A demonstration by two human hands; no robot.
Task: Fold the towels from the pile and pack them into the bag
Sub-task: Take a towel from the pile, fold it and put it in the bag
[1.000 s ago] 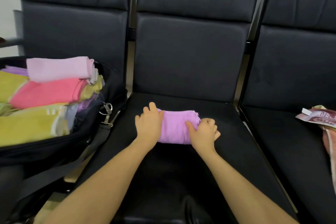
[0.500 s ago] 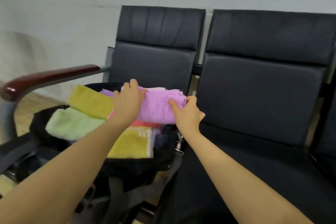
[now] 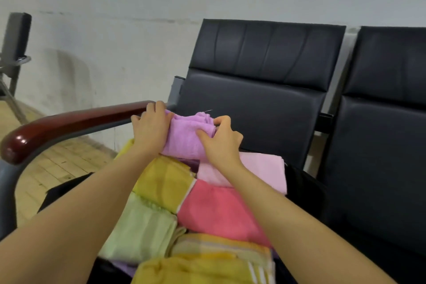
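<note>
A folded purple towel (image 3: 187,136) is held between both hands at the far end of the black bag (image 3: 304,182), just above the towels packed inside. My left hand (image 3: 151,125) grips its left end. My right hand (image 3: 220,140) pinches its right end, thumb on top. The bag sits on the left seat and holds several folded towels: light pink (image 3: 262,168), coral pink (image 3: 219,212), yellow (image 3: 166,182), light green (image 3: 140,230) and striped yellow (image 3: 207,263).
A dark red armrest (image 3: 69,124) curves along the bag's left side. Black padded seat backs (image 3: 260,90) stand behind the bag, and another seat (image 3: 380,145) is to the right. A grey wall and wooden floor (image 3: 57,163) lie to the left.
Both hands lifted the folded purple towel off the middle seat and carried it left over the bag. It is now at the bag's far end, above the packed towels.
</note>
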